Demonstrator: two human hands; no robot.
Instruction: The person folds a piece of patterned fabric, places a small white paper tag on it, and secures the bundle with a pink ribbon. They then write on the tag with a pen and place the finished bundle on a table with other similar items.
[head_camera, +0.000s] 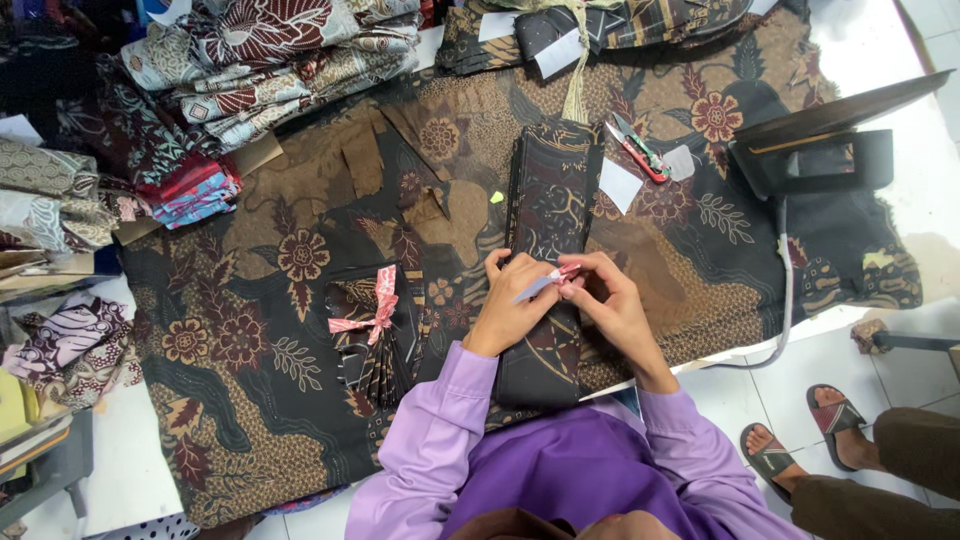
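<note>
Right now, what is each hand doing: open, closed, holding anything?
Left hand: fingers closed on a small white paper slip, resting over the folded dark batik stack.
Right hand: fingers closed, pinching a pink pen-like tool at the slip.

A small white paper slip (533, 287) with a pink end is sticking out flat between two hands. Under it, a long stack of dark folded cloth (548, 240) with brown swirls is lying straight on the big flowered cloth (250, 330), reaching toward its near edge.
</note>
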